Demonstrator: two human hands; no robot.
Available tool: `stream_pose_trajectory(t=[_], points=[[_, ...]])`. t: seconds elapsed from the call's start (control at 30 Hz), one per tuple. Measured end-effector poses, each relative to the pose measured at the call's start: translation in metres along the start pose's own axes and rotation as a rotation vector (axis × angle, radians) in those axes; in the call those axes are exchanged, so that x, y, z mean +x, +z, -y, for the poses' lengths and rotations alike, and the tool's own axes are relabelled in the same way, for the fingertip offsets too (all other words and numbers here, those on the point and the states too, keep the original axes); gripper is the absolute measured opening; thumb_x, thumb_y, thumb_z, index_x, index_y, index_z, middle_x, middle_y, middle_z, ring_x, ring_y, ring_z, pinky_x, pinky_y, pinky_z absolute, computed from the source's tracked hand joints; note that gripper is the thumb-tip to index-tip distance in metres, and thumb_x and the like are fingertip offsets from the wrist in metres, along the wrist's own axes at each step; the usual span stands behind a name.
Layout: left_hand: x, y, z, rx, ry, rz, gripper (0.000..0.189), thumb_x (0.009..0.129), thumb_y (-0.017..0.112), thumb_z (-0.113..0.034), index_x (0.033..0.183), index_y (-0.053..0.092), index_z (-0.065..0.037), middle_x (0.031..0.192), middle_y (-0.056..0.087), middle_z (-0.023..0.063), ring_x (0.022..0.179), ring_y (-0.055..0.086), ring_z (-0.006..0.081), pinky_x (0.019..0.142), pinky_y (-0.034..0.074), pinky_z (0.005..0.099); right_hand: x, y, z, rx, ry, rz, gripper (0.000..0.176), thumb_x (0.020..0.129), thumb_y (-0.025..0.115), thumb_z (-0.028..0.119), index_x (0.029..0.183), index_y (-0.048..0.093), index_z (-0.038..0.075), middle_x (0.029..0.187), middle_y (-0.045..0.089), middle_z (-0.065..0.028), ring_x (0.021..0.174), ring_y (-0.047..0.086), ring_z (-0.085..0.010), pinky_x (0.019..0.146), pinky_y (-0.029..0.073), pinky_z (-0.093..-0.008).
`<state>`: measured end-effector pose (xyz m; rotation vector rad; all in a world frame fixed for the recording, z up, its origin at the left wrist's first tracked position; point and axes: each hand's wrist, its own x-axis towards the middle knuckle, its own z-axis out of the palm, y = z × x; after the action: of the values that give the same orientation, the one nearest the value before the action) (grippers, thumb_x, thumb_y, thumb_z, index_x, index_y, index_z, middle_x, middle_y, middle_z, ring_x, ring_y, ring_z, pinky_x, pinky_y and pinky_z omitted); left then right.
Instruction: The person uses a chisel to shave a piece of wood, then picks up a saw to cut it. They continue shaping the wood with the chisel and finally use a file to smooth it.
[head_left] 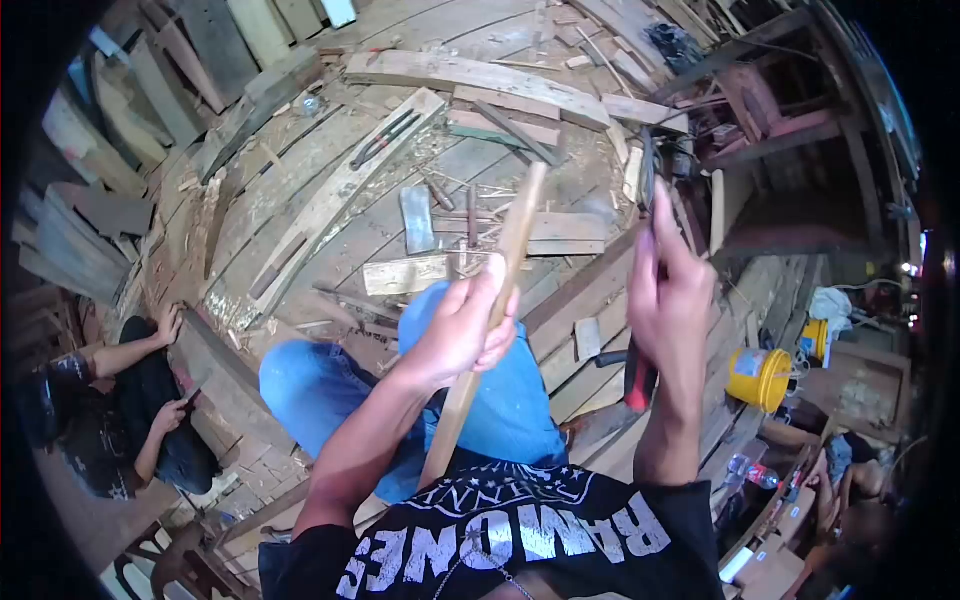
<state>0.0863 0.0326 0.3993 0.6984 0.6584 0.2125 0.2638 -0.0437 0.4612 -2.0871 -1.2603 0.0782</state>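
Observation:
A long narrow wooden strip (517, 228) slants up from my lap, over my jeans. My left hand (470, 325) is closed around its middle, with the thumb along the upper face. Right of it, my right hand (670, 290) is raised, its fingers wrapped round a dark tool (648, 165). The tool's dark end sticks up above the fingers, and a black and red handle part (640, 385) shows below the hand. The tool and the strip are apart. What kind of tool it is, I cannot make out.
Planks (480, 78) and wood scraps lie on the board floor ahead, with long-handled pliers (385, 138) on one plank. A person (120, 400) sits at the left. Yellow buckets (758, 380), a plastic bottle (752, 470) and another person (850, 480) are at the right.

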Motion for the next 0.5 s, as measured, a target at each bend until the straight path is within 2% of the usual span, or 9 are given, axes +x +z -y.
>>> stream_pose_trajectory(t=[0.1, 0.17, 0.37, 0.47, 0.5], points=[[0.001, -0.003, -0.001, -0.039, 0.0, 0.092, 0.055, 0.1, 0.023, -0.055, 0.077, 0.041, -0.009, 0.046, 0.032, -0.0025, 0.033, 0.028, 0.0069, 0.03, 0.024, 0.022, -0.034, 0.005, 0.013, 0.138, 0.11, 0.197, 0.046, 0.089, 0.054, 0.001, 0.135, 0.048, 0.002, 0.05, 0.047, -0.0149, 0.04, 0.051, -0.0183, 0.045, 0.04, -0.0304], [0.001, 0.0, 0.0, -0.116, -0.022, 0.205, 0.055, 0.099, 0.026, -0.056, 0.075, 0.041, -0.009, 0.046, 0.032, -0.0025, 0.033, 0.03, 0.0074, 0.031, 0.024, 0.0222, -0.046, 0.005, 0.029, 0.165, 0.09, 0.264, 0.046, 0.09, 0.054, 0.001, 0.136, 0.048, 0.001, 0.05, 0.048, -0.015, 0.041, 0.054, -0.0192, 0.045, 0.041, -0.0307], [0.002, 0.001, 0.003, -0.181, -0.013, 0.3, 0.057, 0.099, 0.027, -0.058, 0.074, 0.042, -0.009, 0.045, 0.032, -0.003, 0.032, 0.03, 0.007, 0.031, 0.025, 0.0212, -0.059, 0.006, 0.031, 0.156, 0.013, 0.176, 0.047, 0.087, 0.057, -0.002, 0.133, 0.048, -0.005, 0.055, 0.053, -0.0155, 0.042, 0.055, -0.0184, 0.045, 0.043, -0.0292], [-0.001, 0.007, 0.003, -0.182, -0.025, 0.289, 0.057, 0.099, 0.026, -0.057, 0.074, 0.042, -0.009, 0.045, 0.033, -0.0027, 0.032, 0.031, 0.0071, 0.031, 0.025, 0.0211, -0.062, 0.001, 0.031, 0.205, 0.018, 0.181, 0.048, 0.088, 0.053, -0.003, 0.136, 0.046, -0.003, 0.054, 0.044, -0.0015, 0.05, 0.04, -0.003, 0.047, 0.035, -0.0213], [-0.003, 0.009, 0.002, -0.156, -0.036, 0.261, 0.057, 0.099, 0.026, -0.057, 0.074, 0.042, -0.009, 0.045, 0.033, -0.0025, 0.032, 0.032, 0.0072, 0.031, 0.026, 0.0211, -0.062, 0.001, 0.03, 0.205, 0.015, 0.183, 0.048, 0.088, 0.053, -0.003, 0.136, 0.046, -0.003, 0.054, 0.044, -0.0015, 0.05, 0.04, -0.003, 0.047, 0.035, -0.0213]])
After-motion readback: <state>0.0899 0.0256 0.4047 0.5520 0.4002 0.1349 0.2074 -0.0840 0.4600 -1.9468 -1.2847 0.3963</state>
